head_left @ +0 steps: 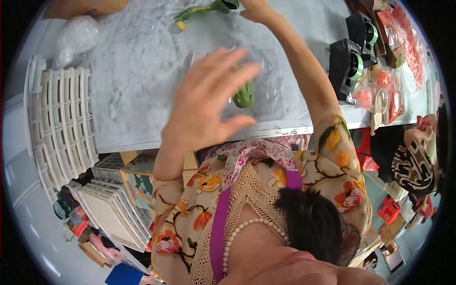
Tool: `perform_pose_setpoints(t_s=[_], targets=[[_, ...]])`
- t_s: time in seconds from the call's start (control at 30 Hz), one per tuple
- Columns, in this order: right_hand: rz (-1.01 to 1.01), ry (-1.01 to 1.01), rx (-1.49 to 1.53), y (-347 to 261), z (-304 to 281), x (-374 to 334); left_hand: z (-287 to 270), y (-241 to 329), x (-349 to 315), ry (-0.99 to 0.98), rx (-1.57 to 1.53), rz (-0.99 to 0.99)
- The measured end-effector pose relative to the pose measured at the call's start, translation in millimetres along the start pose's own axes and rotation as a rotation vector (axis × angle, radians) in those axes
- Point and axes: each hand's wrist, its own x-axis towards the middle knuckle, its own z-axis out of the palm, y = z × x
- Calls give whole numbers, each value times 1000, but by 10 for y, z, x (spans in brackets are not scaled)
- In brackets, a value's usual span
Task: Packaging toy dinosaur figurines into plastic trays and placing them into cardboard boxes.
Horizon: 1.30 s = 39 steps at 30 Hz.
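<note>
My left hand [209, 99] is raised over the marble table [137, 85], blurred, with its fingers spread and nothing in it. Just behind it lies a clear plastic blister tray [273, 90] with a small green toy [243, 96] in it. My right hand [256, 10] is stretched to the far edge of the table, right beside the dark end of a long green and yellow toy [202, 10]. The top edge of the picture cuts off its fingers, so its grip is hidden.
Two black tape dispensers [349, 64] with green rolls stand at the right of the table, beside bags of red packaged items [403, 47]. A clear plastic bag [78, 35] lies at the far left. Stacks of white trays [61, 123] stand on the left. Another person [413, 161] sits to the right.
</note>
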Motion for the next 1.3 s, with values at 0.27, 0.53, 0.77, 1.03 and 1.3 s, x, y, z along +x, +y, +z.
perform_pose_setpoints(t_s=[0.27, 0.53, 0.77, 1.03, 1.3], targets=[[59, -124, -83, 342, 441, -402, 197, -209, 274, -460, 294, -157], [480, -32, 113, -28, 312, -774, -89, -257, 553, -445, 187, -95], [582, 84, 237, -196, 111, -643, -56, -1133, 1095, -163, 400, 69], [-23, 288, -263, -970, -1292, -736, 63, -1082, 1534, -423, 614, 203], [402, 471, 847, -1184, -1022, -869, 423, -441, 1438, 106, 233, 405]])
